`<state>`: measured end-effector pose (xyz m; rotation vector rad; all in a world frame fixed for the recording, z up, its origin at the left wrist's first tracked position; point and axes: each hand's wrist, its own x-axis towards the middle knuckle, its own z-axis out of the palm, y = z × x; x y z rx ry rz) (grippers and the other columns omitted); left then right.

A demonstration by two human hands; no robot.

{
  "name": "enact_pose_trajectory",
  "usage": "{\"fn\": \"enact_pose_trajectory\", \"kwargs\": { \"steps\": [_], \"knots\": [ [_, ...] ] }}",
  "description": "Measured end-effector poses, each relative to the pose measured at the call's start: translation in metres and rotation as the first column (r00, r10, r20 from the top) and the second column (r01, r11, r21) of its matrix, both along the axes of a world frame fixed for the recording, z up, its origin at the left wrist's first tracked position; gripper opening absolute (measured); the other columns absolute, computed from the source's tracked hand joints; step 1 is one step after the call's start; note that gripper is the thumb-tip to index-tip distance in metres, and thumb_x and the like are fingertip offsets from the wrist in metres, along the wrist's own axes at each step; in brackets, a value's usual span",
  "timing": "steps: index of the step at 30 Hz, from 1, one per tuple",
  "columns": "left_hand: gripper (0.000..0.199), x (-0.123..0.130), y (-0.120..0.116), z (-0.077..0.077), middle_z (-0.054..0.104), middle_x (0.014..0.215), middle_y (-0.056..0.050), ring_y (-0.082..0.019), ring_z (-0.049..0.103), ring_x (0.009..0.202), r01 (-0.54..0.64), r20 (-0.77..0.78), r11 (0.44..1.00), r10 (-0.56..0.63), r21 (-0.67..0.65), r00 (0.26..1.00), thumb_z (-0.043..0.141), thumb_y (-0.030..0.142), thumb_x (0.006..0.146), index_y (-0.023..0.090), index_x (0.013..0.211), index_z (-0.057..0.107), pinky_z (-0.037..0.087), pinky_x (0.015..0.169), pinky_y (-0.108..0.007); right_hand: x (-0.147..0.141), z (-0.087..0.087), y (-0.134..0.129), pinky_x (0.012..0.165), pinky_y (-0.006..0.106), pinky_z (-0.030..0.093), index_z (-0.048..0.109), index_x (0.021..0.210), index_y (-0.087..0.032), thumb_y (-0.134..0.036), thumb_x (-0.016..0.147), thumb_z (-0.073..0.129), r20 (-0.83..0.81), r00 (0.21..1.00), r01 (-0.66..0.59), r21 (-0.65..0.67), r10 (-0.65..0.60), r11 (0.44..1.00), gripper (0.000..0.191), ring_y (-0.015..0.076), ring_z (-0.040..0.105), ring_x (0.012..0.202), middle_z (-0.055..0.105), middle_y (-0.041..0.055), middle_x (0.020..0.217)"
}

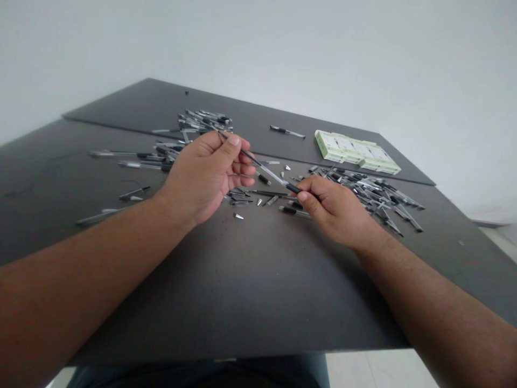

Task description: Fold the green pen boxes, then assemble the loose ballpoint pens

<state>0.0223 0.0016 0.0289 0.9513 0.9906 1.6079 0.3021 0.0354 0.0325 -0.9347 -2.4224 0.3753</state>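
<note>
Between the thumb and fingers of my left hand (214, 172) is a thin pen refill (252, 158), dark along the part near the fingers. It slants down to the right, towards my right hand (335, 207). That hand is closed around a pen barrel (292, 187) with a black grip. The refill and the barrel lie in one line and meet just left of my right fingers; how far one sits inside the other I cannot make out. Below the hands, small silver pen tips (238, 216) and loose pen parts (264, 179) lie on the dark table (242, 302).
Clear pen barrels with black grips (379, 196) are heaped on the right. More pens (205, 119) lie in a pile at the back left. One capped pen (286, 131) lies alone beyond the table seam, beside pale green boxes (355, 151). A white wall stands behind.
</note>
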Motion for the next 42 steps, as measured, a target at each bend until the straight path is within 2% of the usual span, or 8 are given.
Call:
{"fn": "enact_pose_trajectory", "kwargs": {
  "steps": [7,14,18,22,26,35,38,42],
  "knots": [
    [0.026,-0.0014,-0.0001,-0.0015,0.081,0.089,-0.002,-0.018,0.081,0.077,0.014,-0.010,1.000,-0.013,0.017,1.000,0.086,0.041,0.117,0.023,0.102,0.075,0.069,0.074,-0.030,-0.0006,-0.0004,-0.0005,0.077,0.039,0.048,0.069,0.103,-0.029,-0.046,0.121,0.062,-0.002,1.000,0.009,-0.007,-0.009,1.000,0.026,0.0250,0.066,0.077,0.073,0.0026,0.087],
    [0.026,-0.0001,-0.0006,-0.0003,0.079,0.088,-0.001,-0.017,0.079,0.074,0.015,-0.016,1.000,-0.014,0.025,1.000,0.083,0.038,0.119,0.023,0.099,0.076,0.068,0.072,-0.029,0.0005,0.0007,0.0003,0.077,0.039,0.050,0.071,0.103,-0.029,-0.064,0.125,0.061,0.012,1.000,0.007,-0.023,-0.007,1.000,0.043,0.0266,0.068,0.080,0.075,0.0040,0.087],
    [0.024,-0.0003,-0.0002,-0.0008,0.081,0.088,-0.002,-0.017,0.079,0.075,0.009,-0.017,1.000,-0.009,0.012,1.000,0.078,0.036,0.120,0.023,0.100,0.076,0.068,0.072,-0.028,0.0003,0.0010,0.0004,0.078,0.039,0.050,0.071,0.103,-0.029,-0.063,0.124,0.062,0.014,1.000,0.001,-0.024,0.000,1.000,0.042,0.0263,0.067,0.080,0.074,0.0041,0.088],
    [0.026,-0.0008,0.0001,-0.0016,0.081,0.088,-0.001,-0.019,0.081,0.077,0.014,-0.034,1.000,-0.014,-0.003,0.999,0.083,0.041,0.119,0.024,0.101,0.075,0.068,0.075,-0.031,-0.0001,0.0011,0.0001,0.079,0.039,0.050,0.069,0.102,-0.029,-0.059,0.124,0.061,0.016,1.000,-0.002,-0.028,0.003,1.000,0.038,0.0259,0.066,0.079,0.073,0.0039,0.088],
    [0.025,0.0001,-0.0001,-0.0011,0.080,0.087,-0.002,-0.017,0.079,0.074,0.014,-0.005,1.000,-0.014,0.009,1.000,0.081,0.038,0.118,0.025,0.097,0.076,0.067,0.072,-0.031,-0.0002,0.0006,0.0003,0.078,0.039,0.051,0.070,0.102,-0.028,-0.055,0.124,0.060,0.011,1.000,-0.012,-0.009,0.012,1.000,0.036,0.0247,0.066,0.077,0.074,0.0035,0.087],
    [0.025,0.0010,-0.0011,0.0008,0.082,0.089,-0.001,-0.017,0.079,0.073,0.003,-0.010,1.000,-0.003,0.019,1.000,0.085,0.038,0.117,0.025,0.097,0.078,0.067,0.072,-0.032,0.0004,0.0008,0.0005,0.077,0.040,0.051,0.070,0.102,-0.029,-0.056,0.124,0.060,0.017,1.000,-0.001,-0.021,0.001,1.000,0.036,0.0251,0.066,0.077,0.075,0.0037,0.087],
    [0.028,-0.0004,-0.0010,0.0002,0.082,0.088,-0.001,-0.018,0.081,0.075,0.013,-0.017,1.000,-0.013,0.019,1.000,0.092,0.043,0.114,0.025,0.098,0.077,0.068,0.074,-0.033,0.0005,0.0010,0.0007,0.077,0.039,0.051,0.070,0.102,-0.029,-0.059,0.124,0.060,0.017,1.000,-0.004,-0.011,0.004,1.000,0.038,0.0253,0.066,0.077,0.074,0.0036,0.087],
    [0.027,-0.0001,-0.0014,0.0004,0.083,0.087,-0.001,-0.018,0.080,0.075,0.012,-0.026,1.000,-0.011,0.027,1.000,0.093,0.043,0.112,0.025,0.099,0.077,0.068,0.070,-0.029,0.0000,0.0014,0.0006,0.078,0.040,0.051,0.070,0.102,-0.029,-0.061,0.124,0.060,0.023,1.000,-0.001,-0.016,0.001,1.000,0.040,0.0262,0.068,0.079,0.075,0.0040,0.087]
  ]
}}
